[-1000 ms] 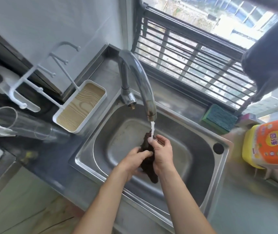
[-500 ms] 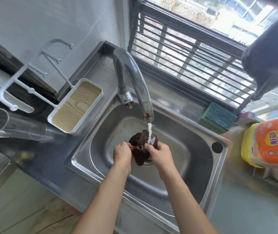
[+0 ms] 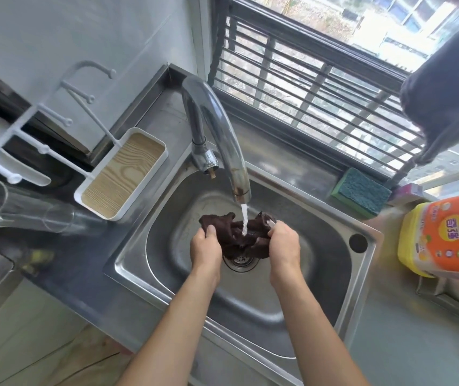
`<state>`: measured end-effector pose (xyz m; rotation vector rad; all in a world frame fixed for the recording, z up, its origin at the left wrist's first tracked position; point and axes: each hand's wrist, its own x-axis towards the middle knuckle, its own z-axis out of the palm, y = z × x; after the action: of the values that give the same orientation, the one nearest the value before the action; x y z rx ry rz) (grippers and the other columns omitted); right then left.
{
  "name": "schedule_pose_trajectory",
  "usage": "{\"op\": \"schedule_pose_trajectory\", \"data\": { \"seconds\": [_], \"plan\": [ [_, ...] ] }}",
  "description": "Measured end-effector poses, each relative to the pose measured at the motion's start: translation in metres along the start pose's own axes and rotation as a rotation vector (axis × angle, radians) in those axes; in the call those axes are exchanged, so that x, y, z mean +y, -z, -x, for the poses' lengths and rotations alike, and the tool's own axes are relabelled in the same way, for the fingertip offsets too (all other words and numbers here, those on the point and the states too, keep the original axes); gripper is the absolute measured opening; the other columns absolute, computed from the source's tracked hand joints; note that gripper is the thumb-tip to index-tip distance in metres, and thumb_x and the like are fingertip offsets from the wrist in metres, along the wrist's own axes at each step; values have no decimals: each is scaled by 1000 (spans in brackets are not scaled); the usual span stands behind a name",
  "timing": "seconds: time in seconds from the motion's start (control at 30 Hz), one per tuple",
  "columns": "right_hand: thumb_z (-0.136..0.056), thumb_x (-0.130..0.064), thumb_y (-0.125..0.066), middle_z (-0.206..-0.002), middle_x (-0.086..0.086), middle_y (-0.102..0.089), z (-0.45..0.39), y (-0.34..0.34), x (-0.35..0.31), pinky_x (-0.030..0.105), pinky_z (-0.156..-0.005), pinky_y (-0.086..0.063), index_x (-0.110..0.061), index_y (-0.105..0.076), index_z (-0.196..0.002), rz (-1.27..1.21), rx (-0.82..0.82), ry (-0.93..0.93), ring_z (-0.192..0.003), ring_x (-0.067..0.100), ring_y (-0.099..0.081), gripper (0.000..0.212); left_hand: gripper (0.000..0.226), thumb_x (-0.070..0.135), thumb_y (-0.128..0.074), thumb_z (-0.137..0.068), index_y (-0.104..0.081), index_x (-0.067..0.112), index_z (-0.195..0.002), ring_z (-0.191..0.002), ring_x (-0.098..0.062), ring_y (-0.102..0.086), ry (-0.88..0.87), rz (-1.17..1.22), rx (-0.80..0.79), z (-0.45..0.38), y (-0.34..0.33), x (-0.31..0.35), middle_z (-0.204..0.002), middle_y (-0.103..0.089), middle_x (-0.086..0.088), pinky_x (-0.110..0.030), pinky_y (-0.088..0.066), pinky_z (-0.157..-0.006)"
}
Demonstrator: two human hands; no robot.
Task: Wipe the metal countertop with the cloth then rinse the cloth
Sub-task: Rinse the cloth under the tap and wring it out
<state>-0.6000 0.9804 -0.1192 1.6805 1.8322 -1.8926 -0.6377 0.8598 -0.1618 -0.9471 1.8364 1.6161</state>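
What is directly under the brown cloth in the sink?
The drain strainer shows just below the cloth, which both hands hold under the running tap. The cloth covers the strainer's far edge and the basin floor behind it.

We see bright daylight pouring in through the barred window (image 3: 320, 87) at the far right, where the outdoor view is washed out to near white. The faucet (image 3: 217, 135) and the sink's rim (image 3: 373, 246) carry soft glare. The left side lies dimmer, and the glass tumbler (image 3: 27, 207) and white rack (image 3: 41, 121) there look smeared. Straight lines bow toward the edges, and the yellow bottle (image 3: 445, 235) at right is slightly blurred.
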Motion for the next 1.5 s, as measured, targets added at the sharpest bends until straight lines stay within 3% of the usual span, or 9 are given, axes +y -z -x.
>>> {"op": "schedule_pose_trajectory", "data": {
  "seconds": [0.13,0.33,0.57,0.7,0.83,0.97,1.13,1.37,1.5],
  "plan": [
    [-74,-28,-48,-78,5,-60,10,-6,-7,39,-73,-45,-19,-57,-79,-375,-184,-125,-75,25,-53,14,38,30,-35,-106,-43,23,-142,-119,-32,-59,143,83,22,-9,4,-4,-140,-54,-7,-57,-54,-94],
    [-97,-38,-52,-83,11,-70,14,-4,-19,38,-71,-58,-12,-69,-93,-503,-501,-159,-73,26,-69,32,57,65,-52,-92,-67,17,-117,-102,-36,-69,412,123,-319,8,5,10,-112,-71,-17,-66,-57,-73],
    [-78,-37,-58,-101,8,-69,-7,-22,11,48,-95,-57,-18,-59,-103,92,-26,-122,-97,28,-67,32,27,29,-52,-100,-71,11,-102,-92,-28,-71,273,118,-225,7,-9,8,-102,-75,-14,-40,-59,-80],
    [-73,-70,-60,-116,3,-64,7,-37,26,45,-101,-52,-26,-54,-121,246,-125,-74,-109,25,-63,65,34,32,-44,-102,-72,14,-92,-87,-25,-70,259,89,-190,14,-13,7,-94,-75,-10,-33,-56,-72],
    [-88,-57,-66,-96,-2,-72,2,-42,35,36,-90,-53,-24,-66,-100,234,-94,-18,-96,21,-66,35,32,26,-48,-99,-74,11,-89,-74,-22,-69,240,67,-250,18,-12,10,-82,-74,-7,-24,-51,-55],
    [-99,-36,-56,-88,7,-71,-7,-41,32,42,-91,-52,-14,-65,-86,183,133,56,-94,33,-65,27,35,37,-52,-100,-75,11,-95,-91,-24,-71,68,-77,-205,7,-6,0,-92,-77,-7,-31,-57,-78],
    [-96,-39,-52,-69,0,-73,-14,-39,17,32,-71,-57,-17,-67,-67,-485,39,-255,-69,20,-69,39,63,70,-42,-94,-64,13,-111,-100,-38,-69,362,158,-142,3,4,10,-110,-71,-18,-61,-56,-87],
    [-69,-18,-57,-84,9,-65,-16,-34,27,34,-70,-49,-10,-65,-90,-158,-51,-159,-80,24,-59,24,47,-6,-52,-84,-59,19,-122,-95,-31,-65,183,342,-145,2,-3,8,-115,-67,-20,-46,-58,-83],
    [-81,-37,-57,-96,8,-76,-15,-32,33,41,-79,-54,-16,-73,-99,-226,-256,-310,-89,27,-69,32,53,7,-49,-57,-73,15,-104,-93,-26,-65,52,239,-336,10,-5,14,-101,-74,-14,-36,-52,-83]
  ]
}}
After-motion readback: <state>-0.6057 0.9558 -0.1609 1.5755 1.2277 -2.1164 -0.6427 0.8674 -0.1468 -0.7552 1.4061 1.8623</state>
